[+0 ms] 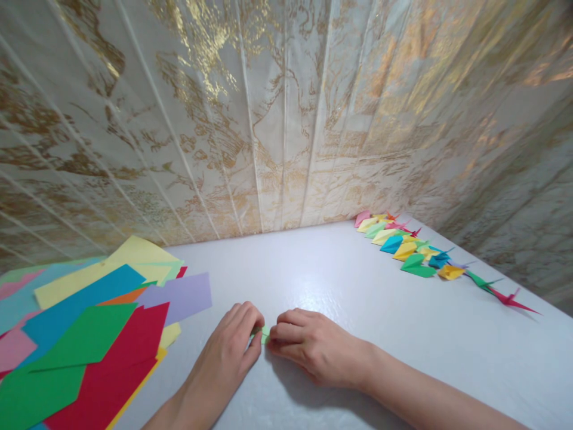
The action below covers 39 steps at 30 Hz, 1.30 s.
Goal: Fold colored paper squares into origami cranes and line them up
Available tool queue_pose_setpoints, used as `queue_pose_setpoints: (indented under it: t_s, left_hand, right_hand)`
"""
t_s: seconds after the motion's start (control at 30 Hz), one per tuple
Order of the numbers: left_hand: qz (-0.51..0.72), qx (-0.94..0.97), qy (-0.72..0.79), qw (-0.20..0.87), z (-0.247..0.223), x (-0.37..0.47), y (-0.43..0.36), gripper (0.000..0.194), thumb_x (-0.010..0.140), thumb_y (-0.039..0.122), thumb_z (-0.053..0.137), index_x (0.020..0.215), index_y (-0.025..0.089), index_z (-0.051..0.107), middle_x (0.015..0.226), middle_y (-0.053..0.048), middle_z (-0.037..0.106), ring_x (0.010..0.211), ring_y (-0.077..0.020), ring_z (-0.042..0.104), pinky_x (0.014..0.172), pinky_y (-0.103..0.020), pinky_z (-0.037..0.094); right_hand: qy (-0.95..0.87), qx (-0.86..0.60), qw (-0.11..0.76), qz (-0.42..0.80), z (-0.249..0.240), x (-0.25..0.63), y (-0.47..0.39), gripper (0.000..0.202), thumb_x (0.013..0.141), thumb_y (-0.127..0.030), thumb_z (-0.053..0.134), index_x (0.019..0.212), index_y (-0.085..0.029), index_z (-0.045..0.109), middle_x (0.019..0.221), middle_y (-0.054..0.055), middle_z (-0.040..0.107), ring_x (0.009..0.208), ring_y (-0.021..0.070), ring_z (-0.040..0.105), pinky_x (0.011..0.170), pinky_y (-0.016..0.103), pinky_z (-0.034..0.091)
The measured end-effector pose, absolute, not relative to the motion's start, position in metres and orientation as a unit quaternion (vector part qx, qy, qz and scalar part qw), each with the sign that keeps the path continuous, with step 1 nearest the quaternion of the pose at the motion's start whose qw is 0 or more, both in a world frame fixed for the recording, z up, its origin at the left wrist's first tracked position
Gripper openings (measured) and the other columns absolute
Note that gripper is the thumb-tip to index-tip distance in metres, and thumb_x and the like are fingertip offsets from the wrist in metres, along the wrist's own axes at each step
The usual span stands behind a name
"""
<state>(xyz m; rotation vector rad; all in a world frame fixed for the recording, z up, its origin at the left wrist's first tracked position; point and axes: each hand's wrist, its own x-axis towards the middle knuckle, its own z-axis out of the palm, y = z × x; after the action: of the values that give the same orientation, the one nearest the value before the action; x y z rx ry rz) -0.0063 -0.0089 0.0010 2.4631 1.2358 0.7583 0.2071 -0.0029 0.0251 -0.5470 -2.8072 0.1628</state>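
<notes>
A small piece of light green paper [265, 335] shows between my two hands, low over the white table [286, 269]. My left hand [237, 337] pinches its left end between thumb and curled fingers. From the other side, my right hand [308, 340] has its fingertips closed on the right end. Most of the paper is covered by my fingers, so its folded shape cannot be made out.
Sheets of coloured paper [98, 334] lie in an overlapping pile at the left. Folded paper hearts [418, 267] and paper cranes [510, 297] line the table's right edge. A gold-patterned curtain [268, 119] hangs behind the table.
</notes>
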Motion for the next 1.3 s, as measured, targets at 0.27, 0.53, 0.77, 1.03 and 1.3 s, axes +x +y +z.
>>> queue_pose_setpoints:
  t_s: [0.27, 0.53, 0.77, 1.03, 1.3]
  left_hand:
    - [0.234, 0.853, 0.445, 0.139, 0.003, -0.009, -0.01, 0.017, 0.094, 0.012, 0.04, 0.086, 0.022, 0.051, 0.087, -0.001, 0.057, 0.082, -0.0224, 0.05, 0.071, -0.037, 0.037]
    - [0.23, 0.85, 0.447, 0.154, 0.003, -0.01, -0.012, 0.019, 0.097, 0.013, 0.038, 0.088, 0.023, 0.052, 0.089, -0.001, 0.056, 0.084, -0.0232, 0.051, 0.074, -0.037, 0.038]
    - [0.256, 0.857, 0.437, 0.094, 0.006, -0.017, 0.014, 0.017, 0.098, 0.014, 0.041, 0.098, 0.021, 0.057, 0.096, -0.004, 0.06, 0.088, -0.0235, 0.054, 0.076, -0.037, 0.042]
    - [0.279, 0.891, 0.343, -0.103, 0.016, -0.027, -0.006, 0.039, 0.095, -0.002, 0.033, 0.108, 0.018, 0.064, 0.101, -0.006, 0.068, 0.09, -0.0221, 0.057, 0.079, -0.034, 0.043]
    - [0.268, 0.894, 0.334, -0.133, 0.016, -0.026, -0.008, 0.041, 0.09, -0.007, 0.035, 0.102, 0.015, 0.067, 0.098, -0.006, 0.073, 0.089, -0.0232, 0.056, 0.078, -0.035, 0.042]
  right_hand:
    - [-0.972, -0.185, 0.137, 0.039, 0.025, 0.207, -0.003, 0.018, 0.101, -0.017, 0.049, 0.109, -0.012, 0.064, 0.096, 0.006, 0.066, 0.087, 0.0201, 0.051, 0.08, 0.032, 0.042]
    - [-0.973, -0.187, 0.129, 0.036, 0.026, 0.205, -0.004, 0.016, 0.1, -0.017, 0.052, 0.108, -0.012, 0.065, 0.097, 0.005, 0.066, 0.088, 0.0197, 0.053, 0.08, 0.031, 0.042]
    - [-0.955, -0.246, 0.163, 0.029, 0.013, 0.192, -0.001, 0.019, 0.097, -0.015, 0.055, 0.115, -0.011, 0.062, 0.103, 0.008, 0.065, 0.097, 0.0224, 0.053, 0.085, 0.034, 0.043]
    - [-0.95, -0.259, 0.167, 0.041, 0.012, 0.189, 0.004, 0.018, 0.096, -0.015, 0.056, 0.113, -0.014, 0.061, 0.103, 0.006, 0.064, 0.095, 0.0216, 0.052, 0.084, 0.035, 0.042]
    - [-0.956, -0.246, 0.149, 0.049, 0.016, 0.198, 0.004, 0.026, 0.099, -0.016, 0.053, 0.124, -0.016, 0.057, 0.109, 0.008, 0.066, 0.102, 0.0218, 0.054, 0.087, 0.035, 0.041]
